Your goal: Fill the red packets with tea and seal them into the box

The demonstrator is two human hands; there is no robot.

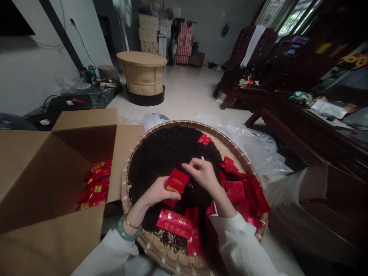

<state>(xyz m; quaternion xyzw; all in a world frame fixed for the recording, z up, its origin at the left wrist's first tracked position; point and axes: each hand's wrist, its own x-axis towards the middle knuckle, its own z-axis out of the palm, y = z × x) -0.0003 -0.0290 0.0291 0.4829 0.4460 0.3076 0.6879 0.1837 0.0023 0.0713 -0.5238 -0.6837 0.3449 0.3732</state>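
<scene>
Woven tray (125, 180), dark leaves (161, 153); pale floor (186, 92) beyond. Left hand (158, 190) grips red packet (178, 181); right hand (203, 174) curled, hold unclear.

Round woven tan bamboo tray (222, 145): front centre.
Loose black dried leaves (169, 143): in the tray, across its left and middle.
Flat rectangular red foil packets (243, 191): in the tray, along the right and near sides; one at the far right of the leaves; others in the box.
Open square brown cardboard box (37, 180): left of the tray.
Crumpled clear plastic sheeting (253, 147): on the floor, behind and right of the tray.
Round tan woven stand (143, 76): behind the tray, leftward.
</scene>
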